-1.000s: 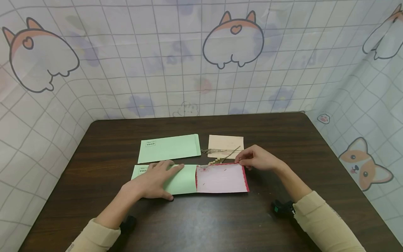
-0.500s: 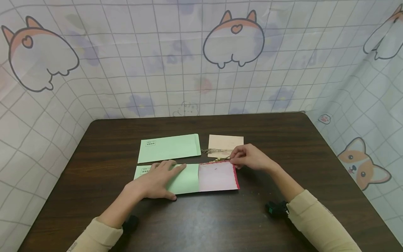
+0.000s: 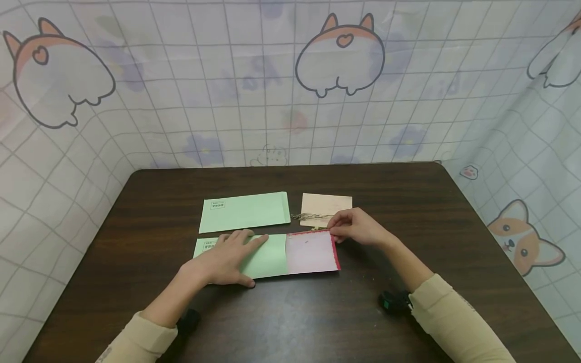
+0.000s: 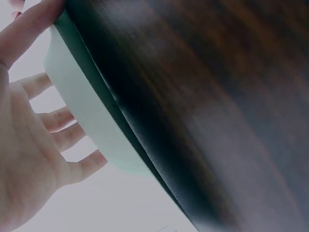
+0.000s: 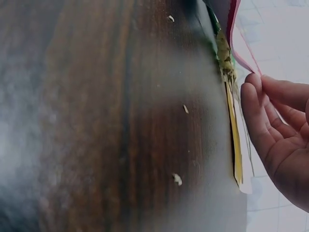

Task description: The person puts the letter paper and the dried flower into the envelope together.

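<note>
pinching a red-edged pink card (image 3: 310, 254) at its far right corner with the right hand (image 3: 356, 227); steadying the near green envelope (image 3: 270, 256) with the spread left hand (image 3: 221, 261); leaving the card partly inside that envelope, exposing less pink than a second ago, so seemingly advancing the insertion.

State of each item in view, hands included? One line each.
Near green envelope: printed side up, pink card partly inside
Pink card: right part showing, red edge exposed
Far green envelope: lying flat, printed side up; can't tell if sealed
Beige card: lying flat
Dried sprigs: lying partly across beige card
Left hand: spread on near green envelope
Right hand: pinching pink card's far right corner
</note>
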Demonstrator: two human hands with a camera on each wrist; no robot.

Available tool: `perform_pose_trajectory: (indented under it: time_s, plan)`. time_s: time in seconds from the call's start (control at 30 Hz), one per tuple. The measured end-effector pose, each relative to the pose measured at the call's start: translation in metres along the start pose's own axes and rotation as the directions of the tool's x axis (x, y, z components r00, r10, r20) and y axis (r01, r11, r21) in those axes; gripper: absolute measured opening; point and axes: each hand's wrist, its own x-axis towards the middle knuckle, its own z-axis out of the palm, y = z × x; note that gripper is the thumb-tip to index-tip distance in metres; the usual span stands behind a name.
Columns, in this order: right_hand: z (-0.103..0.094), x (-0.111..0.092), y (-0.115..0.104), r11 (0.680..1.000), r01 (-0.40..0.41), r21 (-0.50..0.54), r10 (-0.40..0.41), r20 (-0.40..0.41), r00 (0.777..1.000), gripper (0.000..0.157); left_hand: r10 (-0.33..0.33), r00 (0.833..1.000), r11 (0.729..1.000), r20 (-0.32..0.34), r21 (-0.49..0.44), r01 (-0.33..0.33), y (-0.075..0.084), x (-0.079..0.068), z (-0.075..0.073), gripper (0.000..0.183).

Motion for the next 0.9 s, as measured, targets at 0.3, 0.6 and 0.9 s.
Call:
perform_pose_trajectory:
  time_s: [0.3, 0.6, 0.9]
  plan:
    - [0.001, 0.001, 0.000, 0.999, 0.017, 0.028, -0.018, 0.032, 0.999, 0.018, 0.001, 1.000, 1.000, 0.007, -0.009, -0.001, 0.001, 0.001, -0.001, 0.104]
    - [0.007, 0.006, -0.004, 0.998, 0.030, 0.053, -0.032, 0.040, 0.999, 0.017, 0.002, 1.000, 1.000, 0.017, -0.014, -0.001, 0.005, 0.003, -0.004, 0.104]
    - [0.013, 0.012, -0.004, 0.998, 0.016, 0.052, -0.019, 0.045, 0.999, 0.014, 0.001, 1.000, 1.000, 0.020, -0.020, -0.001, 0.005, 0.004, -0.005, 0.104]
